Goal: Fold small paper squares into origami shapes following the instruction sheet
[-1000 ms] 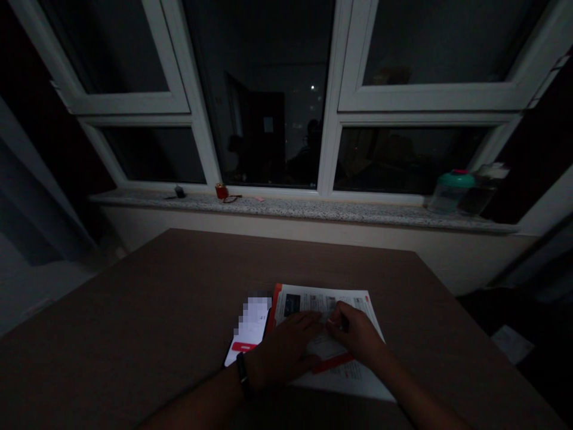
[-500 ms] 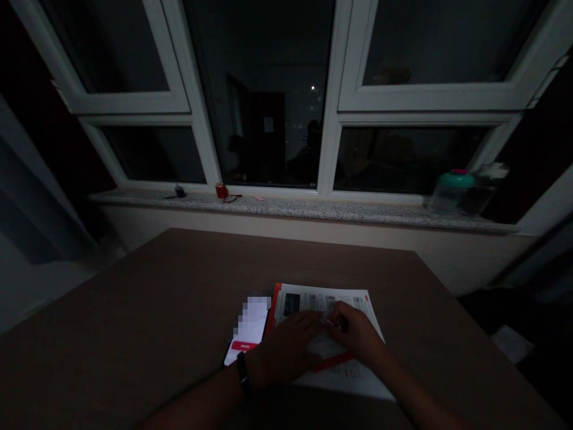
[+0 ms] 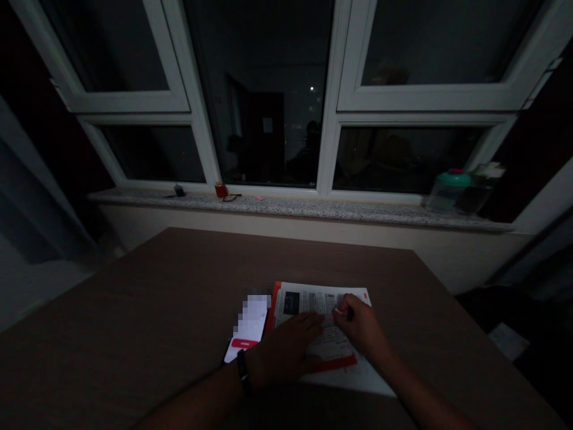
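A printed page with red edges point(image 3: 331, 343) lies on the dark brown table, with further white paper point(image 3: 358, 382) showing below it. My left hand point(image 3: 290, 346), a black band on its wrist, rests flat over the page's left half, fingers stretched out. Over the upper right of the page, my right hand point(image 3: 360, 322) is closed in a pinch on a slim pen point(image 3: 344, 312); most of it is hidden by the fingers. Just left of the page is a phone point(image 3: 250, 328) with a lit screen, partly blurred out.
The table point(image 3: 179, 298) reaches toward a granite windowsill point(image 3: 290, 206). On the sill stand a small dark bottle point(image 3: 179, 190), a red jar point(image 3: 221, 190) and a green-lidded container point(image 3: 450, 191) beside a clear one. Grey curtain point(image 3: 36, 191) hangs at left.
My right hand has moved slightly right and up, away from the left fingertips, uncovering more print. My left hand stays put.
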### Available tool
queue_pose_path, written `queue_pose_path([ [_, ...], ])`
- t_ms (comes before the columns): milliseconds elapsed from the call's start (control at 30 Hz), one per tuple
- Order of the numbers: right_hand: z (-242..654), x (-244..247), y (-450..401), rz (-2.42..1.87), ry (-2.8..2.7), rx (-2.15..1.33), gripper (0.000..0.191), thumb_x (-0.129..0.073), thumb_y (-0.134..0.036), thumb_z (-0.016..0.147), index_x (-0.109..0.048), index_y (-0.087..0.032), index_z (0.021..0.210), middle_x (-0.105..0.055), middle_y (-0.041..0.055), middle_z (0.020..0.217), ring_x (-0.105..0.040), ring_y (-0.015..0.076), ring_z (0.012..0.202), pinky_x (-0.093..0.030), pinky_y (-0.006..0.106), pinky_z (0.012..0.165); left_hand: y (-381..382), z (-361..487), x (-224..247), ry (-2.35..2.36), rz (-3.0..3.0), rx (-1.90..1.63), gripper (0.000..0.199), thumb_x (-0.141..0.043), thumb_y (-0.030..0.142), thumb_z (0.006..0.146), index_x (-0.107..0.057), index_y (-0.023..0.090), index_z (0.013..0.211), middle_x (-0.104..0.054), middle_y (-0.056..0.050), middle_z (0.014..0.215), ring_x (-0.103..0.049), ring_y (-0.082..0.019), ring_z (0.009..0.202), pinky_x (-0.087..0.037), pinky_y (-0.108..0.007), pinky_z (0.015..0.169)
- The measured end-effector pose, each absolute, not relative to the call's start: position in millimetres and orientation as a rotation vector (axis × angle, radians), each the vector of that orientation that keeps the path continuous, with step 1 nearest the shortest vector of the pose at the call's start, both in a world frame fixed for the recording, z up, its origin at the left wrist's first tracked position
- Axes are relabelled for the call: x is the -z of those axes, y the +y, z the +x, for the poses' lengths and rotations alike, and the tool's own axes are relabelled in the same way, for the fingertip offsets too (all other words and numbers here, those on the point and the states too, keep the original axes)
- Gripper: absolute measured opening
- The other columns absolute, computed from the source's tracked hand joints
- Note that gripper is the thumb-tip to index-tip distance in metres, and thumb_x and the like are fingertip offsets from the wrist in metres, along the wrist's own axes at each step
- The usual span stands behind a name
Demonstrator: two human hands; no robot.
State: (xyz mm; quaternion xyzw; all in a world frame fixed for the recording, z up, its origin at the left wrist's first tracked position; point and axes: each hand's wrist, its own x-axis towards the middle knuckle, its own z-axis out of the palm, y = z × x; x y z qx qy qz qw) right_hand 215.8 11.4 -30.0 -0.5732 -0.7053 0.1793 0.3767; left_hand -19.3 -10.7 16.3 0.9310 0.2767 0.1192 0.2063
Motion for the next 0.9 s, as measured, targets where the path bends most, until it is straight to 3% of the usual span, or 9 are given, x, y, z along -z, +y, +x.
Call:
queue_pose_path([
  [167, 212.3, 29.5, 9.6, -1.333, -1.924, -0.610, 0.014, -0.057, -0.021, 0.077, -0.045, -0.023, 0.068, -0.053, -0.0031, 0.066, -0.051, 0.0153, 0.063, -0.035, 0.024, 0.057, -10.0, -17.7, -15.2, 0.768, 2.600, -0.359, 0.057, -0.060, 0.032, 0.093, -0.038, 0.023, 0.145, -0.044, -0.011, 0.150, -0.038, -0.028, 0.139, -0.033, -0.045, 0.116],
  [467, 223.5, 30.0, 21.4, -1.561, -1.696, -0.313, 0.017, -0.054, -0.025, 0.076, -0.041, -0.023, 0.066, -0.051, -0.0027, 0.062, -0.050, 0.0160, 0.060, -0.032, 0.026, 0.057, -7.0, -21.5, -7.0, 0.769, 2.677, -0.314, 0.054, -0.060, 0.031, 0.095, -0.041, 0.028, 0.145, -0.037, -0.007, 0.155, -0.032, -0.029, 0.142, -0.033, -0.046, 0.115],
  [900, 221.5, 25.4, 13.2, -1.464, -1.699, -0.446, 0.013, -0.059, -0.030, 0.080, -0.051, -0.022, 0.073, -0.062, 0.0006, 0.070, -0.058, 0.0183, 0.066, -0.038, 0.027, 0.060, -10.5, -18.8, -18.7, 0.819, 2.661, -0.321, 0.043, -0.061, 0.025, 0.093, -0.052, 0.025, 0.135, -0.044, -0.007, 0.150, -0.038, -0.027, 0.140, -0.035, -0.044, 0.114],
])
